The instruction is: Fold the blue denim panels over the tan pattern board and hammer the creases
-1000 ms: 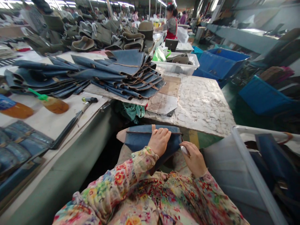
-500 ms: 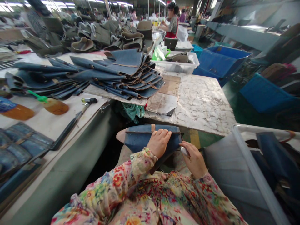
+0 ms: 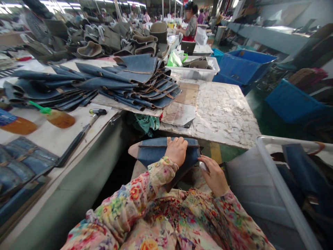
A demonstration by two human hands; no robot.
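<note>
A blue leather boot upper lies across my lap, with a pale pointed end at its left and a tan strip along its top seam. My left hand is closed over its upper edge, fingers curled together. At the upper's right end, my right hand is closed round a small whitish tool, mostly hidden in the palm. The right fingertips touch the leather edge. What the tool's tip looks like cannot be made out.
Stacked blue uppers cover the table ahead. At the left lie a hammer and a glue bottle. A white bin with blue pieces stands close on my right. Beyond are blue bins and a co-worker.
My left hand and forearm have shifted very slightly, and the view has moved a little. Both hands keep their hold on the same things.
</note>
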